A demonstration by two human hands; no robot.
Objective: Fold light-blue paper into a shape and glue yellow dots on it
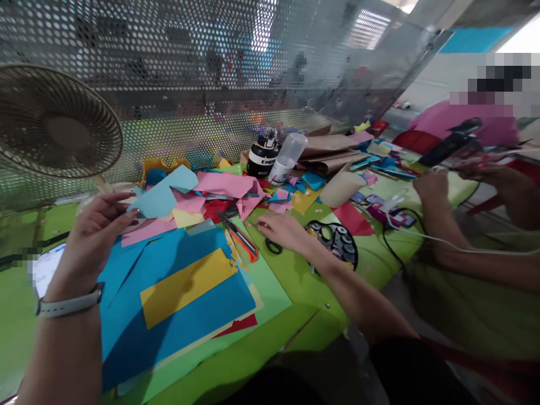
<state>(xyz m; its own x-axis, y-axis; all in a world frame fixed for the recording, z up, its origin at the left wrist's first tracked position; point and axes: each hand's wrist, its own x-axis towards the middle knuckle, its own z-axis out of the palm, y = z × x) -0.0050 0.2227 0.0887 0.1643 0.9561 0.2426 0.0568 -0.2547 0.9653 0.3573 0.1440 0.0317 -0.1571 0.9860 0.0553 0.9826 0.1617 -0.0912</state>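
Note:
My left hand [99, 230] is raised over the left side of the table, pinching a light blue piece of paper [162, 197] between thumb and fingers. My right hand [282, 229] is low over the table, its fingers reaching left and loosely apart; I make out nothing in them. Just below that hand shows the black handle loop [274, 246] of what look like scissors. An orange and black utility knife [240, 236] lies left of it. Between my hands, a yellow paper strip [185, 286] rests on blue sheets [211, 320], with small yellow scraps at its right end.
Pink paper scraps [225, 184] are heaped at the back, before a black bottle [262, 159] and a clear bottle [289, 157]. A fan [63, 132] stands at left. Right are a black round-holed case [337, 242], a cardboard roll [342, 188], cables and another person's hands [434, 185].

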